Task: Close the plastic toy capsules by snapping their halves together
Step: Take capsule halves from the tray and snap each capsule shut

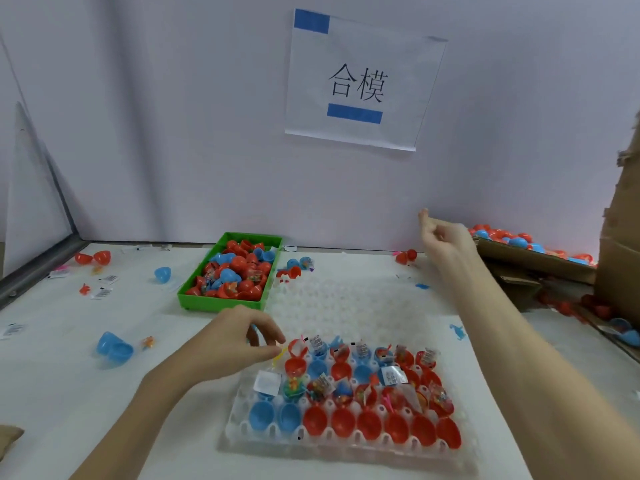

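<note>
Toy-packing workstation, labelled partition sign [363,81], capsule tray [346,441], cardboard boxes [616,237]

Red and blue capsule halves [346,422] fill a clear white holder tray [346,445] at the white counter's [69,393] near edge. A green bin [221,304] holds red and blue ones. The white wall sign [360,81] carries black characters and blue tape strips.

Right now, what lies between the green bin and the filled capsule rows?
In the head view, only empty cells of the white tray lie between the green bin and the filled capsule rows.
</note>
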Tool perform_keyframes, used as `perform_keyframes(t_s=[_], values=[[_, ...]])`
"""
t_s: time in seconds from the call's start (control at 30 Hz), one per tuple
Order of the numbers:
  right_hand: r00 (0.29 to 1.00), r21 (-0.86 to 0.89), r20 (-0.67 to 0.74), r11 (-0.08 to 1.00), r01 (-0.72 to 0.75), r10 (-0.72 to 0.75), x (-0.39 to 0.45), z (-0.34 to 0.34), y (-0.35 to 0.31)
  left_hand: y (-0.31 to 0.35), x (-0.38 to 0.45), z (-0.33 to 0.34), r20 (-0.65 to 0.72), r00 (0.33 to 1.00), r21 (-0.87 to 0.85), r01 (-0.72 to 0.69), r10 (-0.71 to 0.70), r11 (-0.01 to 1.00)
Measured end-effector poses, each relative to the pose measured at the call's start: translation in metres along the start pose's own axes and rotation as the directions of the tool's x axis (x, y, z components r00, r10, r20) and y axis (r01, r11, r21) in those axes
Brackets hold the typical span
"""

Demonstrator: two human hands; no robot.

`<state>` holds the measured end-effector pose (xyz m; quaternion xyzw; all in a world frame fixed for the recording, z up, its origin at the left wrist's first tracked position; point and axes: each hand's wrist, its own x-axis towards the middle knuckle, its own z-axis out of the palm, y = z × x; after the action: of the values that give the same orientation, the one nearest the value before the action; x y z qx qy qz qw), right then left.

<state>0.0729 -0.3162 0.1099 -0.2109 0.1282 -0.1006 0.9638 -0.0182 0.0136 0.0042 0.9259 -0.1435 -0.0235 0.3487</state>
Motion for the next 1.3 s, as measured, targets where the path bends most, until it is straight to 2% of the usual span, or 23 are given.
perform_keyframes(t_s=[0.03,0.1,0.13,0.17,0.2,0.27,0.37,0.43,0.5,0.57,0.63,0.7,0.9,1.07,1.3], values=[[0.999,-0.079,0.021,0.997,-0.024,0.026,-0.003,0.000,0.005,0.001,-0.001,0.000,0.013,1.000,0.003,-0.011,0.011,1.000],[0.985,-0.125,0.118,0.986,-0.110,0.125,-0.014,-0.003,0.019,0.004,-0.002,0.001,0.020,1.000,0.014,-0.023,0.023,1.000],[0.979,-0.273,0.148,0.957,-0.095,0.140,-0.023,-0.009,0.029,0.006,-0.003,0.001,0.016,1.000,0.020,-0.027,0.026,0.999],[0.975,-0.458,0.177,0.888,-0.042,0.138,-0.034,-0.015,0.040,0.007,-0.003,0.001,0.011,0.999,0.025,-0.031,0.031,0.999],[0.968,-0.639,0.222,0.768,0.051,0.121,-0.048,-0.026,0.050,0.008,-0.003,0.001,0.006,0.999,0.033,-0.035,0.035,0.999],[0.935,-0.842,0.341,0.474,0.259,0.096,-0.070,-0.043,0.068,0.009,-0.004,0.000,-0.001,0.999,0.050,-0.049,0.049,0.998],[0.866,-0.875,0.481,0.138,0.464,0.138,-0.087,-0.052,0.089,0.011,-0.004,-0.001,0.042,0.997,0.085,-0.072,0.069,0.994],[0.802,-0.807,0.569,-0.062,0.587,0.182,-0.095,-0.054,0.101,0.012,-0.004,-0.004,0.077,0.995,0.108,-0.072,0.064,0.992],[0.734,-0.707,0.640,-0.200,0.678,0.227,-0.099,-0.060,0.108,0.012,-0.005,-0.008,0.058,0.996,0.088,-0.074,0.069,0.993],[0.720,-0.658,0.630,-0.293,0.694,0.292,-0.099,-0.064,0.113,0.013,-0.005,-0.010,-0.045,0.995,0.055,-0.087,0.090,0.995],[0.714,-0.614,0.606,-0.364,0.700,0.351,-0.097,-0.068,0.117,0.013,-0.004,-0.009,-0.168,0.981,0.021,-0.096,0.098,0.995],[0.702,-0.567,0.598,-0.415,0.712,0.386,-0.096,-0.070,0.121,0.015,-0.005,-0.007,-0.208,0.972,0.021,-0.104,0.106,0.994],[0.709,-0.522,0.554,-0.483,0.704,0.436,-0.099,-0.070,0.127,0.017,-0.005,0.002,-0.141,0.976,0.184,-0.140,0.167,0.973],[0.731,-0.496,0.521,-0.540,0.679,0.440,-0.100,-0.066,0.133,0.016,-0.003,0.006,-0.105,0.988,0.125,-0.099,0.113,0.987],[0.744,-0.519,0.547,-0.542,0.662,0.384,-0.095,-0.067,0.138,0.016,-0.001,0.012,-0.103,0.991,0.125,-0.069,0.082,0.990]])
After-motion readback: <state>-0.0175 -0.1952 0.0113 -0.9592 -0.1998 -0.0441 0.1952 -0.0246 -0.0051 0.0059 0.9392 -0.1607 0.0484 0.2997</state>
